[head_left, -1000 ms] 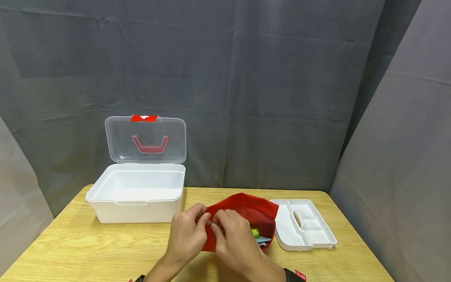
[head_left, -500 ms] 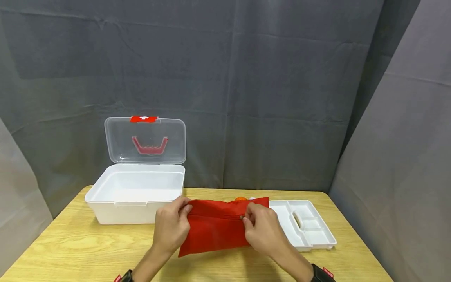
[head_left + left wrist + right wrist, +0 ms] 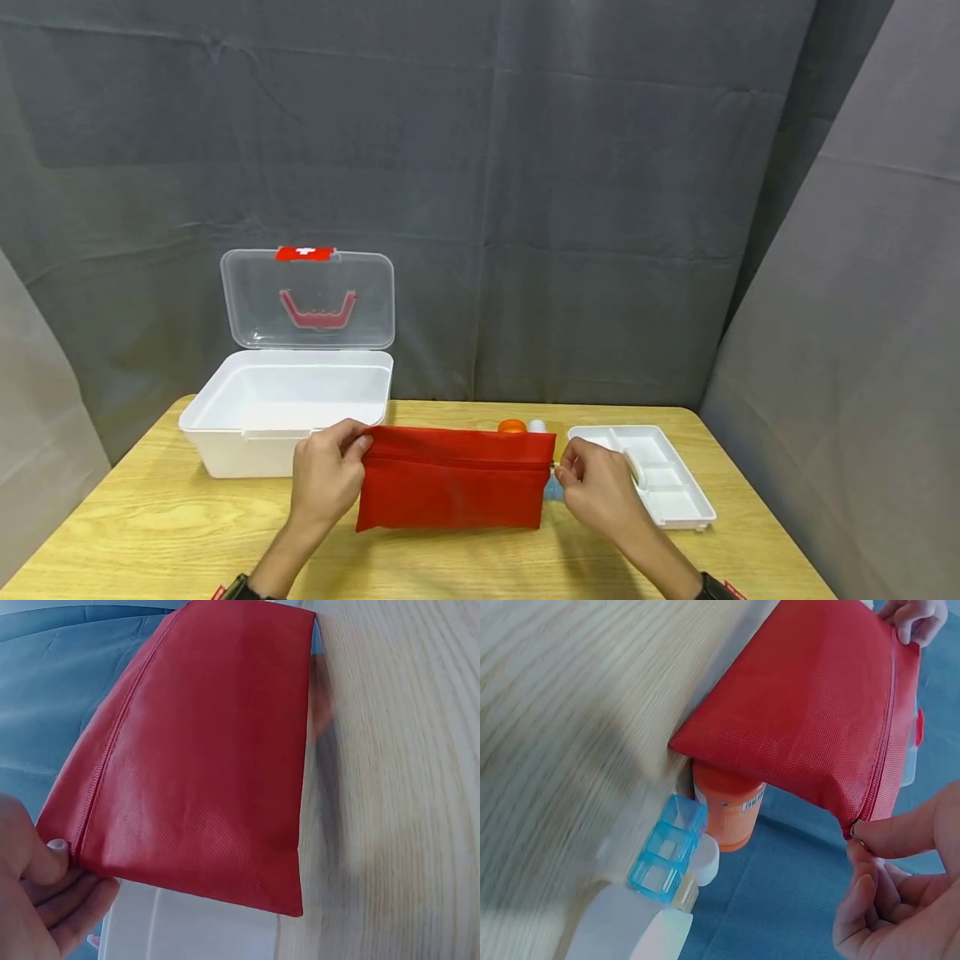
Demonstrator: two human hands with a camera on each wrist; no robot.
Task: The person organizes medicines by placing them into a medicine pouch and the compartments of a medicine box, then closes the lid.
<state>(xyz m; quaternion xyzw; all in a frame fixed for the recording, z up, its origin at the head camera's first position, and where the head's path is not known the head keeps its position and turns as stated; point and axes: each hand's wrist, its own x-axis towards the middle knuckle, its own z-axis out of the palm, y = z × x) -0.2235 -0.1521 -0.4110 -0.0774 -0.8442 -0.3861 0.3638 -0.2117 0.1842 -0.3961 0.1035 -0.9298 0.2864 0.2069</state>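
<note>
A red zippered pouch [image 3: 456, 492] is held upright and stretched between my two hands, its zipper closed along the upper part. My left hand [image 3: 327, 475] pinches the pouch's upper left corner; the left wrist view shows thumb and fingers on the zipper's end. At the other end, my right hand [image 3: 602, 492] pinches the small metal zipper pull [image 3: 857, 831] between thumb and fingers. What the pouch contains is hidden.
A white box [image 3: 285, 408] with a raised clear lid [image 3: 309, 287] stands at left. Behind the pouch are an orange bottle [image 3: 727, 808], a white-capped bottle [image 3: 705, 861] and a blue pill organizer [image 3: 669, 847]. A white compartment tray [image 3: 671, 479] lies right.
The pouch was gaping with its contents showing; its zipper is now closed. My right hand has moved right along the zipper, and my left hand has moved left with the pouch's corner.
</note>
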